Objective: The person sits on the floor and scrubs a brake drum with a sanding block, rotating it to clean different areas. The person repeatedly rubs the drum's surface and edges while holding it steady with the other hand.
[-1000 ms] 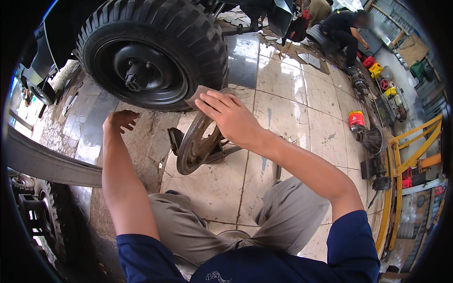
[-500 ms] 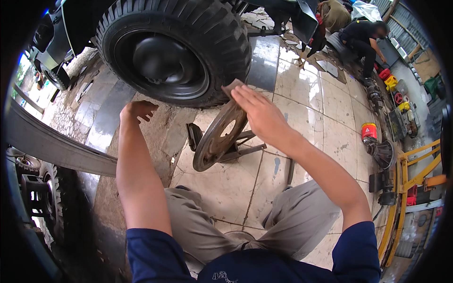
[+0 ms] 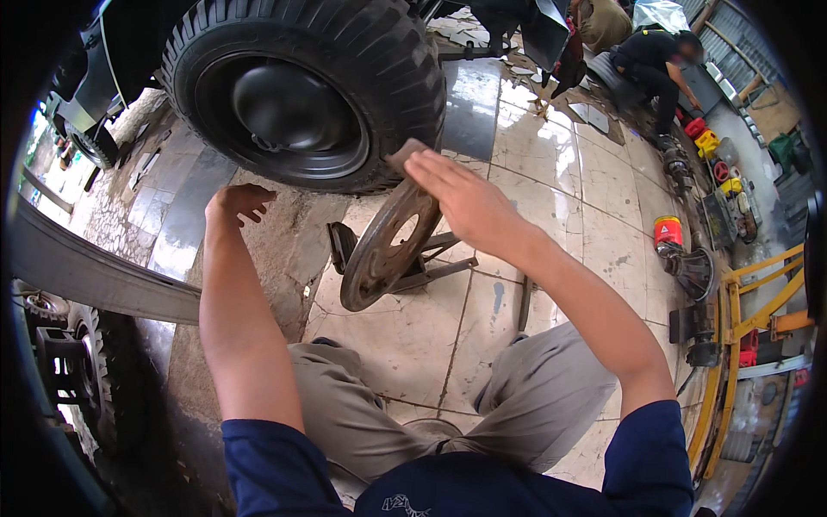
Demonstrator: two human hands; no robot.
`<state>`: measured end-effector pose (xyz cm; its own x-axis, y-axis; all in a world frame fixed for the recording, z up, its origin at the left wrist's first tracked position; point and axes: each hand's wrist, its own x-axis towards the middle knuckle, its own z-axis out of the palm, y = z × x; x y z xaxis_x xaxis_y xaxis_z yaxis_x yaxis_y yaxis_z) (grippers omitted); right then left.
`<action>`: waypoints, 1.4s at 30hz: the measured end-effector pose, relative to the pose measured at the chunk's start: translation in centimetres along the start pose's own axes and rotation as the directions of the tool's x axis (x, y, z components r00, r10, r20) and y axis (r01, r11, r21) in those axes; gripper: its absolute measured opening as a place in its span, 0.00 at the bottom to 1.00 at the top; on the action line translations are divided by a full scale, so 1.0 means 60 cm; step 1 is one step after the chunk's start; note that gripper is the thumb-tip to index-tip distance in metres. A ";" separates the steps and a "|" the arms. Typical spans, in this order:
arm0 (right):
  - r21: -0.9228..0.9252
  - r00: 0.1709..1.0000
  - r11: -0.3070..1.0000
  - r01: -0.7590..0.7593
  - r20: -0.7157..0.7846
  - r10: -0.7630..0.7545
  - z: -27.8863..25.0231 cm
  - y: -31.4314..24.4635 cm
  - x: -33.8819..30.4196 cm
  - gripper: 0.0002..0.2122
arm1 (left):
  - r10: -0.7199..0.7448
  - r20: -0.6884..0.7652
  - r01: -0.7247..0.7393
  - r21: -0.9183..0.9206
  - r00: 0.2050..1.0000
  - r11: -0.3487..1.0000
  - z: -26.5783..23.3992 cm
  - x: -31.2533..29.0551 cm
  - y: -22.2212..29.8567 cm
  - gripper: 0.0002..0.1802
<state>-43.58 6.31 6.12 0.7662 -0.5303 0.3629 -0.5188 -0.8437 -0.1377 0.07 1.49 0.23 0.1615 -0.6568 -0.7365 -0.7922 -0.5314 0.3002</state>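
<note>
Disc: the rusty disc (image 3: 376, 272) stands edge-up and tilted in front of the person, between the forearms.
Long axis: as seen, it slants from lower left to upper right, its top end meeting the right hand (image 3: 469, 200).
Nearer hand: the right, at the disc's upper right edge; from that hand the disc lies down and to the left.
Right hand: fingers nearly straight and close together, laid over the brown sheet (image 3: 405, 155) at the disc's top edge. The thumb is hidden, so I cannot tell whether it pinches the sheet.
Sheet: its free end sticks out past the fingertips, above the disc's top.
Left hand (image 3: 241, 202): up and left of the disc, well apart from it; fingers loosely bent and spread, with nothing visible in the grasp.
Bars: metal bars (image 3: 442, 270) show just right of the disc, partly behind it; how they bear it is unclear.
Block: a dark block (image 3: 342, 244) sits just left of the disc.
Wheel: a big black wheel (image 3: 297, 108) stands beyond the disc, up and to the left.
</note>
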 end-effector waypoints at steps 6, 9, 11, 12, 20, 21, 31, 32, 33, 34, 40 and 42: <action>0.021 0.998 0.998 0.054 0.014 -0.054 -0.005 -0.018 0.003 0.27 | -0.005 0.024 0.005 0.008 1.000 1.000 -0.003 0.006 -0.019 0.35; 0.038 1.000 0.999 0.016 0.008 -0.016 -0.002 -0.010 0.002 0.27 | 0.006 0.029 -0.007 0.012 1.000 1.000 -0.004 0.011 -0.018 0.36; 0.017 0.998 0.998 -0.053 0.020 0.053 -0.001 -0.016 0.004 0.27 | 0.010 0.026 -0.010 0.008 1.000 1.000 -0.006 0.009 -0.010 0.36; 0.016 0.999 1.000 0.001 0.035 -0.002 -0.002 -0.020 0.002 0.27 | 0.005 0.025 -0.005 0.003 1.000 1.000 -0.002 0.008 -0.008 0.36; 0.015 1.000 1.000 -0.011 0.010 0.011 0.006 -0.024 0.007 0.28 | -0.012 0.020 0.012 -0.002 1.000 1.000 0.001 -0.002 -0.008 0.35; 0.021 0.999 0.999 0.032 0.033 -0.032 0.003 -0.035 0.007 0.29 | -0.009 0.021 0.009 0.005 1.000 1.000 0.002 -0.002 -0.012 0.35; -0.021 1.000 1.000 0.008 -0.019 -0.008 0.010 -0.009 0.006 0.27 | 0.000 0.010 0.000 -0.010 1.000 1.000 0.003 -0.013 -0.002 0.36; 0.001 0.999 0.999 -0.039 -0.038 0.039 0.013 0.006 0.007 0.27 | 0.006 0.008 -0.006 -0.004 1.000 1.000 0.004 -0.015 0.003 0.36; 0.023 0.995 0.996 -0.086 -0.057 0.087 0.016 0.017 0.003 0.27 | 0.011 0.005 -0.011 0.001 1.000 1.000 0.004 -0.016 0.007 0.36; 0.017 0.995 0.997 -0.081 -0.050 0.082 0.015 0.009 0.006 0.27 | 0.005 0.000 -0.005 0.005 1.000 1.000 0.002 -0.017 -0.001 0.36; 0.018 0.998 0.998 0.056 -0.023 -0.056 0.007 -0.008 0.010 0.26 | 0.014 -0.006 -0.014 0.016 1.000 1.000 0.002 -0.006 -0.002 0.35; 0.014 0.998 0.999 -0.031 -0.051 0.032 0.017 0.001 0.007 0.26 | 0.028 0.011 -0.028 0.019 1.000 0.999 0.002 -0.003 0.005 0.36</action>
<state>-42.94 5.95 5.33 0.7289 -0.5519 0.4051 -0.5371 -0.8279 -0.1616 -0.24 1.51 0.36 0.1328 -0.6655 -0.7345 -0.8077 -0.5021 0.3090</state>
